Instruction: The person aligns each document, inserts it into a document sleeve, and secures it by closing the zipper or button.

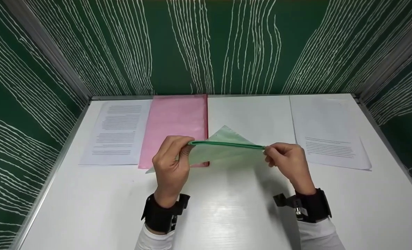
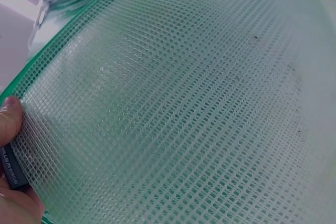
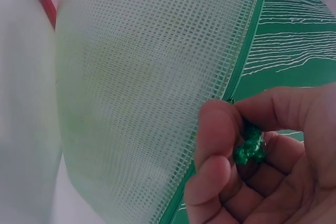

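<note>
A translucent green mesh zip pouch (image 1: 223,152) is held above the table by both hands, its green zipper edge (image 1: 226,143) running nearly level between them. At the left end, my left hand (image 1: 173,163) grips the edge between thumb and fingers; the left wrist view shows the thumb on the mesh (image 2: 173,98). My right hand (image 1: 287,159) pinches the zipper at the other end. In the right wrist view a shiny green tuft (image 3: 249,148) shows inside the curled right fingers (image 3: 215,135). The zipper slider itself is mostly hidden there.
Behind the left hand lies a pink folder (image 1: 178,125) with a dark red edge. Printed sheets (image 1: 119,133) lie left of it, and more printed papers (image 1: 327,132) at the right. Green panels (image 1: 219,45) with white wavy lines border the white table (image 1: 223,215).
</note>
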The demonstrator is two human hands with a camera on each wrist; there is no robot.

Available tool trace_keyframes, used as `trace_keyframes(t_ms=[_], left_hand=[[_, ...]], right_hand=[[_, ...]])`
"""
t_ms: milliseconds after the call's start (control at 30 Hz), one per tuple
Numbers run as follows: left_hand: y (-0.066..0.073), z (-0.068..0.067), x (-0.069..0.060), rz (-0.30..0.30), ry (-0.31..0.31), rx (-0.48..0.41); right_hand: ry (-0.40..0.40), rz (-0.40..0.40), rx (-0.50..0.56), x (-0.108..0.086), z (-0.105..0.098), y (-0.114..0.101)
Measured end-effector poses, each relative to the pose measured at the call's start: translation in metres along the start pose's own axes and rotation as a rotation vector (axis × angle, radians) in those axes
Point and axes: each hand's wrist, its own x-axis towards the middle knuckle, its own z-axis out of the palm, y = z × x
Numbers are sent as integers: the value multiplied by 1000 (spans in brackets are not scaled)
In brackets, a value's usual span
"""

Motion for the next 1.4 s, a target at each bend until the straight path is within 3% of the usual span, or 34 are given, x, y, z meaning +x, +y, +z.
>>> trace_keyframes(t_ms=[233, 567, 833, 1400], left_hand=[[0, 1, 0, 15, 11, -2], [0, 1, -1, 20, 25, 23], [1, 2, -1, 56, 44, 25], [0, 2, -1, 50, 87, 22]], right_hand=[[12, -11, 3, 1, 0, 2], [34, -8, -17, 15, 2, 36], [52, -25, -33, 20, 2, 48], [85, -15, -59, 22, 0, 53]])
